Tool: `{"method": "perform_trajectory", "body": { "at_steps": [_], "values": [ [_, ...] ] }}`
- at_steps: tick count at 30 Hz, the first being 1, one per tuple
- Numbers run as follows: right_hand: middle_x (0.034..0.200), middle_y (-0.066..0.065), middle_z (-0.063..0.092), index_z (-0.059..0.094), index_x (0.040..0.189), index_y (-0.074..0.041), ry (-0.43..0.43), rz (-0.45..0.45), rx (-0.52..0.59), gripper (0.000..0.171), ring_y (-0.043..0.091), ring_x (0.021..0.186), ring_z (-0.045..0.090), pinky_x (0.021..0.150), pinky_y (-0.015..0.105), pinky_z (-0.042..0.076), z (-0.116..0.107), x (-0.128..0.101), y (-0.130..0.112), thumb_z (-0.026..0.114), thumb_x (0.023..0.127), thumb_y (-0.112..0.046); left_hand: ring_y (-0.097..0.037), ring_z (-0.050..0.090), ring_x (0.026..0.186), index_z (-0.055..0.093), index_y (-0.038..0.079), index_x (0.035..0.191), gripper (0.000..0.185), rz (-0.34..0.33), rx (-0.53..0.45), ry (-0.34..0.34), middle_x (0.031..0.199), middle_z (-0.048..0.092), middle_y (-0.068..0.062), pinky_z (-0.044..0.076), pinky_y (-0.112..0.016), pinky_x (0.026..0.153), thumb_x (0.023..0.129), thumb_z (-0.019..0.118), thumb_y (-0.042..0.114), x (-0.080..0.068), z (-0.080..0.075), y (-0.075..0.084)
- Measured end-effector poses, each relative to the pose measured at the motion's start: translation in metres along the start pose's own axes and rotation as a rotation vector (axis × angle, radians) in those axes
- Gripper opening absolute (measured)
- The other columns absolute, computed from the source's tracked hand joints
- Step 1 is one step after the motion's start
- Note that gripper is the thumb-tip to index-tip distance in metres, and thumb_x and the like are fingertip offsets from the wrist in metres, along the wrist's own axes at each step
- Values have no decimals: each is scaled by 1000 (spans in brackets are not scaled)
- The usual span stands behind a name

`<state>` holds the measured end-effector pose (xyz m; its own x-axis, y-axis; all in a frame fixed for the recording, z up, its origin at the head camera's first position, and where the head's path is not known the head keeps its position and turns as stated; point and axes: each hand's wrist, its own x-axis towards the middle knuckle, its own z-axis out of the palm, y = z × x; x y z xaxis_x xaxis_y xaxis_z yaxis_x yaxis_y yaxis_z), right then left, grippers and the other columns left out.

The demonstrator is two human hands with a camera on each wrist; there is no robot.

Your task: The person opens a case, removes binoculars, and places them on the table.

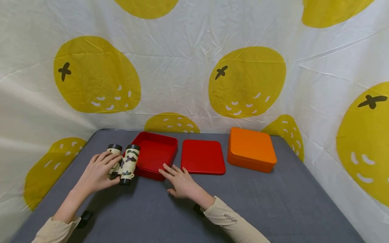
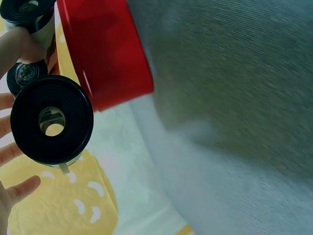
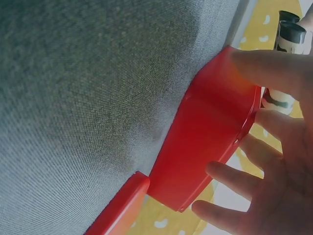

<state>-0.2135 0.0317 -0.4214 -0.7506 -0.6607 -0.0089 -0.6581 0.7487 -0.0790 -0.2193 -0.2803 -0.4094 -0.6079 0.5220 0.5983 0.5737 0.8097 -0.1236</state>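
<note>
The left hand (image 1: 100, 170) grips a pair of camouflage-patterned binoculars (image 1: 129, 164), its fingers bent over the left barrel and its thumb at the near end. The binoculars point away from the person, over the left wall of an open red box (image 1: 158, 148); whether they touch it cannot be told. The left wrist view shows a small round compass (image 2: 27, 73) between the black eyepieces. The right hand (image 1: 182, 184) is open and holds nothing, fingers spread at the box's near right corner; contact there is unclear.

The red box sits near the far edge of a gray table (image 1: 258, 202), toward its far left corner, its bare inside showing. Just to its right a flat red lid (image 1: 203, 157) lies on the table. Beyond that, toward the far right corner, stands a closed orange box (image 1: 251, 148). A white cloth (image 1: 176, 77) with yellow fruit prints hangs behind the far edge.
</note>
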Motion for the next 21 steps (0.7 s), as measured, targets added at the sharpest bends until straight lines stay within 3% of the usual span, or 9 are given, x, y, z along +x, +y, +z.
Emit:
{"method": "perform_trajectory", "body": {
  "at_steps": [3,8,13,21],
  "values": [
    [150,-5,16,18,143,-28,11,-4,-18,78,26,132,32,102,49,33,1,1,2,64,80,-35,-35,43,104,58,3,112,62,-9,-8,11,110,58,-16,34,-50,78,75,48,52,-5,-1,-2],
    [150,-4,16,18,143,-28,18,-13,-26,79,26,131,33,101,49,34,2,0,2,64,79,-34,-35,43,103,58,3,110,73,-16,-24,13,108,58,-15,34,-50,77,81,31,64,-15,-2,-3],
    [150,-4,16,18,143,-28,14,-11,-24,80,25,131,34,100,49,35,1,-1,2,65,79,-33,-35,43,103,59,3,109,78,-20,-39,15,108,58,-15,32,-49,78,81,23,66,-25,-2,-1],
    [150,-4,16,17,143,-28,6,-5,-12,81,25,131,33,100,49,35,2,0,1,65,78,-31,-33,42,102,59,4,110,77,-13,-49,-1,107,58,-14,32,-48,77,81,23,65,-37,-6,6]
  ]
}}
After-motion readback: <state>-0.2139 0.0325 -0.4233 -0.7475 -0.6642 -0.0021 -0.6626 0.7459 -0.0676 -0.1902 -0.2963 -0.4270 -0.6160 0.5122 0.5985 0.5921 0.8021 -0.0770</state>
